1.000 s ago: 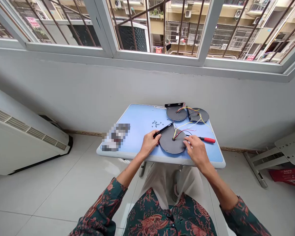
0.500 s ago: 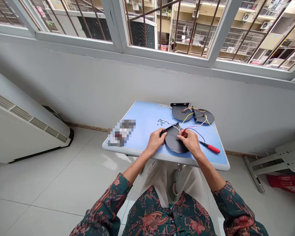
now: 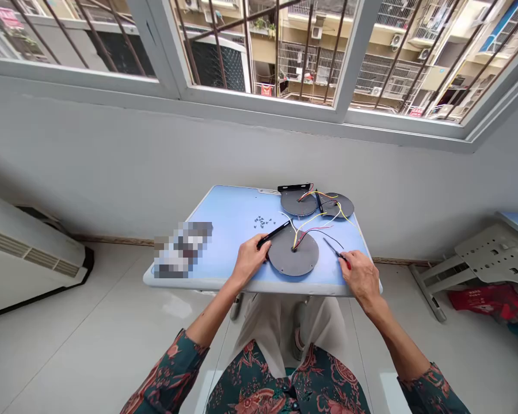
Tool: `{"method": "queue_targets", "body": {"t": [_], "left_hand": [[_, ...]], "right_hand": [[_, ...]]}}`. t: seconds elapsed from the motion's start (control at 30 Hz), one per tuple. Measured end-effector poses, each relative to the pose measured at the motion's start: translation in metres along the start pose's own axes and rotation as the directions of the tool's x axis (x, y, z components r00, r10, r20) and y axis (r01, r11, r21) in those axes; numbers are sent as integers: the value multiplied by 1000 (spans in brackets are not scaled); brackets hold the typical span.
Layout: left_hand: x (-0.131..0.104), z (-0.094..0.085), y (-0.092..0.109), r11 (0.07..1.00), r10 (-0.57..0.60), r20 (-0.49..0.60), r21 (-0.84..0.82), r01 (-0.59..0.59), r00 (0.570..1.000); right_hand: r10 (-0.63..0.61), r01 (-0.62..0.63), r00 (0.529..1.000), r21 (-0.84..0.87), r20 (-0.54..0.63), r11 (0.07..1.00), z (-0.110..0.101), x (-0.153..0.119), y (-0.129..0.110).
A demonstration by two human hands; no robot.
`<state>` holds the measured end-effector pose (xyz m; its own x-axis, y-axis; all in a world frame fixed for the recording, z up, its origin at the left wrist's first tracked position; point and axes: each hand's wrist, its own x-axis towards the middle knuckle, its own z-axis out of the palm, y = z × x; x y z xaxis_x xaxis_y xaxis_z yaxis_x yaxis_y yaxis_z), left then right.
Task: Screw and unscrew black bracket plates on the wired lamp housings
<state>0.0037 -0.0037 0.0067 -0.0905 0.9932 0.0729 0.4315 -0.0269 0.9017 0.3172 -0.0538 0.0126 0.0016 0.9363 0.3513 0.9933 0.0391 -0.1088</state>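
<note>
My left hand (image 3: 251,259) is closed on the black bracket (image 3: 278,231) at the edge of a round dark-grey plate (image 3: 294,263). Yellow, white, red and black wires (image 3: 304,230) rise from the plate's middle. To the right, my right hand (image 3: 359,275) wraps round the handle of a screwdriver (image 3: 337,250), its shaft pointing up and left, apart from the plate. Fingers cover most of the red handle. Behind the plate lie two similar round plates, one on the left (image 3: 296,206) and one on the right (image 3: 344,206), each with a bracket and wires.
Several small screws (image 3: 262,222) lie scattered on the blue tabletop (image 3: 228,230), left of the plates. A blurred patch (image 3: 183,250) covers something at the table's left end. A wall and barred windows stand behind; a white appliance (image 3: 26,253) stands at left.
My right hand has left the wires at the plate's middle and moved right onto the screwdriver. My left hand stays on the bracket. The whole view has shifted.
</note>
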Motion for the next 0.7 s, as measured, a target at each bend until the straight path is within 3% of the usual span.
{"method": "queue_targets", "body": {"t": [0.1, 0.37, 0.47, 0.5, 0.53, 0.57, 0.63, 0.7], "left_hand": [[-1, -1, 0, 1000, 0, -1, 1, 0, 1000], [-2, 0, 3, 1000, 9, -6, 0, -9, 1000], [-2, 0, 3, 1000, 12, -5, -17, -12, 1000], [-2, 1, 3, 1000, 11, -8, -15, -11, 1000], [-2, 1, 2, 1000, 11, -11, -8, -11, 1000], [-2, 1, 2, 1000, 11, -15, 3, -11, 1000], [-2, 2, 2, 1000, 11, -21, 29, -10, 1000], [-1, 2, 2, 999, 10, -21, 44, -9, 1000]], "right_hand": [[136, -132, 990, -92, 39, 987, -1, 21, -2], [48, -44, 996, -44, 74, 998, 10, 94, -5], [20, -19, 999, -28, 36, 999, 4, 89, -5], [0, 0, 1000, -9, -16, 1000, -2, 78, -6], [-37, 44, 989, 43, -144, 998, -9, 64, -9], [-74, 119, 945, 125, -318, 985, -17, 45, -13], [-58, 253, 795, 242, -604, 937, -36, 3, -28], [-134, 420, 709, 262, -693, 869, -51, -34, -49]]}}
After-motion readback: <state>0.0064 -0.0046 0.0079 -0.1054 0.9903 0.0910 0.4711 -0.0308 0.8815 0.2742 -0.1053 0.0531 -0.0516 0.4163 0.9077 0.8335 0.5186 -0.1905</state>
